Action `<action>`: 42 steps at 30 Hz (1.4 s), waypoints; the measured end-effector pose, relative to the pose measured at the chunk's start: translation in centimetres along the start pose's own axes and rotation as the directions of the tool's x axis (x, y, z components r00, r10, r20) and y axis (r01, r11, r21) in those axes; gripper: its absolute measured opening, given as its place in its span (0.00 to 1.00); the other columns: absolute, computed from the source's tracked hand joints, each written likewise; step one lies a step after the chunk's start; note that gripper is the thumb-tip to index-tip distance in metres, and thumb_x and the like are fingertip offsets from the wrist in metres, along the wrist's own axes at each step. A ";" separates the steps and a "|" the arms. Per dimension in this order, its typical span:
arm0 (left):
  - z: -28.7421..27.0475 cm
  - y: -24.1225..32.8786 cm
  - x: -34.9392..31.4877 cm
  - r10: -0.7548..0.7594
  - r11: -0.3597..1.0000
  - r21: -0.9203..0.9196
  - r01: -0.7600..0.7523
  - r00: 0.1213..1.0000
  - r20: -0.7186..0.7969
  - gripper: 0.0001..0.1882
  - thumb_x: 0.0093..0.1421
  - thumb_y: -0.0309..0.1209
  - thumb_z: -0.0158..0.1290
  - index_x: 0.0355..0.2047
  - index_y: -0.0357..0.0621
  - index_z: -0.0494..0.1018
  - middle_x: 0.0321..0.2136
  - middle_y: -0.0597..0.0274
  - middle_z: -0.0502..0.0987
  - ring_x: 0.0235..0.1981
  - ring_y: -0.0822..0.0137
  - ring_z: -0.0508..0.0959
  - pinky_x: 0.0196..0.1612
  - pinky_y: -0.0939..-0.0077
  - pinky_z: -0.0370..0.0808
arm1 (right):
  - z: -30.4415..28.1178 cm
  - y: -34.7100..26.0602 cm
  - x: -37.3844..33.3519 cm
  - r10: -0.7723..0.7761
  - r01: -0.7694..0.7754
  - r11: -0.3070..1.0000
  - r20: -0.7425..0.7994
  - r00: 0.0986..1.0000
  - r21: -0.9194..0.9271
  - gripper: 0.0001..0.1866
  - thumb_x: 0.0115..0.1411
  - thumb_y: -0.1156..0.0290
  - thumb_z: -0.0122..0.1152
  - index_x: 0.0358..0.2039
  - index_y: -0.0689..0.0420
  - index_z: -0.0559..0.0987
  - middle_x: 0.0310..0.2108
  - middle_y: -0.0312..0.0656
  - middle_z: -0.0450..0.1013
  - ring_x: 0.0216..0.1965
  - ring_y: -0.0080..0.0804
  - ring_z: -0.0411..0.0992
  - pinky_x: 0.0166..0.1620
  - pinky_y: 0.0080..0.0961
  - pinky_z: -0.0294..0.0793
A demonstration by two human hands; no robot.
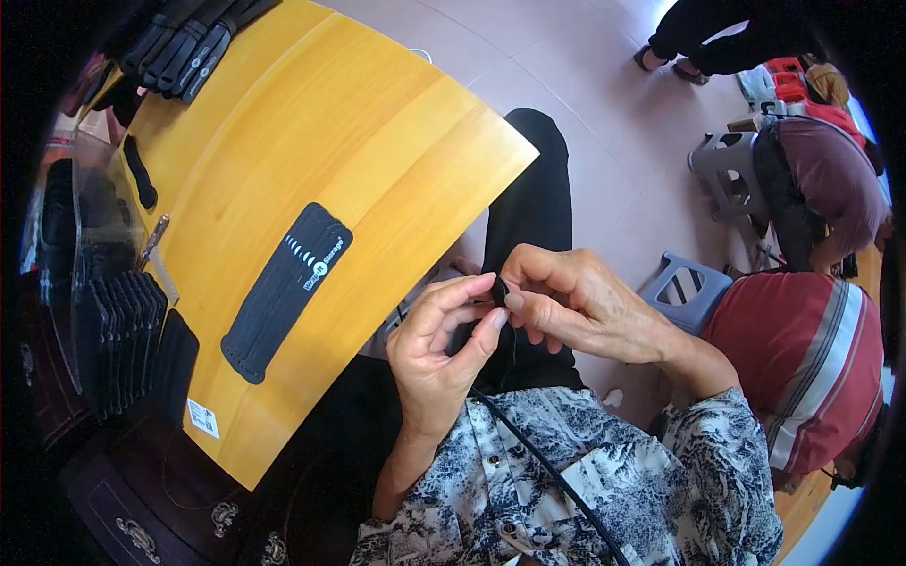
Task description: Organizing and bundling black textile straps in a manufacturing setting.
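My left hand (429,344) and my right hand (590,307) meet above my lap, just off the table's near right edge. Between their fingertips they pinch a small black strip (500,291), bent or folded; the fingers cover most of it. Both hands are closed on this one piece. To their left, a neat stack of flat black straps (278,307) with white print lies on the yellow wooden table (415,141). Holes show at its lower end.
Bundled black straps (184,52) lie at the table's far left. A loose black strip (139,173), a slim metal tool (154,241) and many black straps (118,340) line the left edge. Two people sit bent over on the right, near grey stools (731,174); another person's legs (717,42) stand farther off.
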State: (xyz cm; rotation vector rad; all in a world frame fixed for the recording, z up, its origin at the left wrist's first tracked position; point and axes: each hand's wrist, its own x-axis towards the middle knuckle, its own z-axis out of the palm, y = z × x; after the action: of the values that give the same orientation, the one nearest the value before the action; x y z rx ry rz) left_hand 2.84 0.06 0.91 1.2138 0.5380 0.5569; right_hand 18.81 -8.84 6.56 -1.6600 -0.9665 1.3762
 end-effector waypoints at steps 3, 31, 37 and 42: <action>-0.1 0.0 -0.1 -0.009 1.000 -0.003 0.009 1.000 -0.005 0.18 0.53 0.12 0.56 0.45 0.31 0.74 0.43 0.57 0.74 0.40 0.71 0.77 0.44 0.82 0.76 | 0.2 -0.2 0.0 -0.062 0.061 0.997 -0.018 0.998 -0.037 0.13 0.66 0.63 0.47 0.32 0.62 0.67 0.20 0.42 0.67 0.21 0.26 0.68 0.24 0.26 0.69; 0.2 -0.7 0.3 0.128 0.976 0.184 -0.118 0.991 -0.045 0.18 0.49 0.15 0.60 0.42 0.35 0.75 0.38 0.57 0.76 0.36 0.70 0.78 0.39 0.80 0.77 | 0.2 0.2 0.8 -0.180 0.150 0.947 -0.081 0.980 -0.283 0.12 0.60 0.67 0.50 0.30 0.64 0.67 0.20 0.48 0.65 0.20 0.41 0.67 0.27 0.33 0.68; 0.6 -0.6 0.5 0.215 0.925 0.326 -0.196 0.976 -0.023 0.17 0.48 0.15 0.60 0.40 0.36 0.76 0.37 0.56 0.78 0.33 0.66 0.79 0.37 0.78 0.78 | -0.6 -0.8 0.4 0.139 -0.139 0.989 -0.014 0.990 -0.044 0.13 0.62 0.63 0.51 0.30 0.62 0.67 0.17 0.37 0.64 0.19 0.21 0.63 0.22 0.24 0.63; 0.7 -1.2 0.2 0.158 0.936 0.317 -0.154 0.987 0.012 0.17 0.48 0.13 0.59 0.40 0.34 0.76 0.37 0.55 0.77 0.34 0.67 0.79 0.38 0.77 0.78 | -1.4 1.4 1.0 -0.056 0.070 0.979 0.074 0.996 -0.190 0.13 0.59 0.64 0.52 0.28 0.63 0.68 0.15 0.39 0.62 0.18 0.22 0.60 0.22 0.26 0.62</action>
State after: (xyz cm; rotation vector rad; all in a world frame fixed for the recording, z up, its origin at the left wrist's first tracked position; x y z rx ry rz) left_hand 3.60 -0.65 -0.04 1.5707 0.5597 0.6292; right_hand 20.46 -8.68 5.12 -1.7161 -1.2146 1.3396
